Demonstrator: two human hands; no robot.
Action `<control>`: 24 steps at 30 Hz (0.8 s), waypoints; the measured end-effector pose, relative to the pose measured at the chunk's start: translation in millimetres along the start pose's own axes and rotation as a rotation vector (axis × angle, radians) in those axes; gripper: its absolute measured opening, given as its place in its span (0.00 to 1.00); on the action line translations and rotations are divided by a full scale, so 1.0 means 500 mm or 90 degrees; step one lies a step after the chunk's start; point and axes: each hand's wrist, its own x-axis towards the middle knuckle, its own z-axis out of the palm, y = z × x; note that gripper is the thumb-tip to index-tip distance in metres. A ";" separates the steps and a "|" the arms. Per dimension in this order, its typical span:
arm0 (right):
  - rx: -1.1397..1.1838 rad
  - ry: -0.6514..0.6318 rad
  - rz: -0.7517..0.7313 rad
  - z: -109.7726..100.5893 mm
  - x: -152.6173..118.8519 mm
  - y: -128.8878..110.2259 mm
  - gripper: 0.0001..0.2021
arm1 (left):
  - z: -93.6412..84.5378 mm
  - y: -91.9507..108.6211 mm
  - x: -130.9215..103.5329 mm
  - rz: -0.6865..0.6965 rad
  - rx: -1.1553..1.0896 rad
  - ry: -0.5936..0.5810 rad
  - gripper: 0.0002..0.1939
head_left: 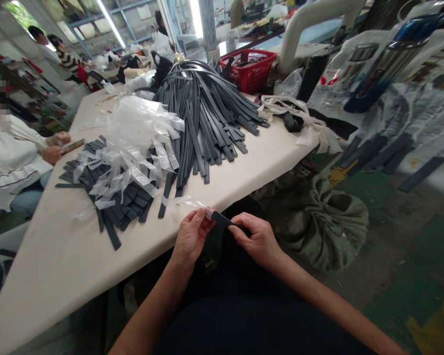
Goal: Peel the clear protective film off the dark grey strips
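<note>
Just off the table's near edge, a dark grey strap (222, 218) stretches between my two hands. My left hand (193, 231) pinches a clear plastic sleeve (208, 213) at the strap's left end, and a strip of the film trails onto the table. My right hand (257, 237) is closed round the strap's other end, its thumb on top. Beyond my left hand lies a pile of dark straps (133, 204) with translucent plastic strips (140, 128) heaped over it. Behind them spreads a tied bundle of long dark straps (203, 113).
The pale table (70, 266) runs away to the left. A red basket (249, 71) and cream cloth strips (292, 111) stand behind. Plastic-wrapped straps (385, 143) and a blue flask (395, 59) are at right, above a green sack (325, 227). A person (13, 153) sits at left.
</note>
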 end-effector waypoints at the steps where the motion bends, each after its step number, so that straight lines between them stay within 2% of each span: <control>1: 0.002 0.004 -0.002 0.000 -0.001 0.001 0.07 | 0.000 -0.001 0.001 0.001 -0.005 0.005 0.18; 5: 0.022 0.021 0.013 0.004 -0.003 0.006 0.07 | 0.002 -0.002 0.003 -0.003 -0.016 0.018 0.19; 10: -0.006 -0.003 -0.005 0.009 -0.004 0.018 0.07 | 0.004 -0.007 0.000 0.010 -0.002 0.013 0.17; 16: -0.011 -0.013 0.011 0.024 0.011 0.011 0.09 | 0.001 -0.036 -0.018 0.018 0.070 -0.021 0.14; 18: 0.015 -0.036 0.015 0.020 0.014 0.009 0.09 | 0.000 -0.044 -0.024 0.021 0.075 -0.022 0.14; 20: 0.061 -0.100 0.028 0.002 0.005 0.014 0.06 | -0.004 -0.043 -0.024 0.033 0.055 -0.007 0.13; 22: 0.103 -0.174 0.063 -0.027 -0.018 0.027 0.17 | -0.012 -0.037 -0.020 0.047 0.028 0.021 0.12; 24: 0.126 -0.204 0.123 -0.057 -0.047 0.045 0.24 | -0.021 -0.033 -0.019 0.060 0.010 0.044 0.12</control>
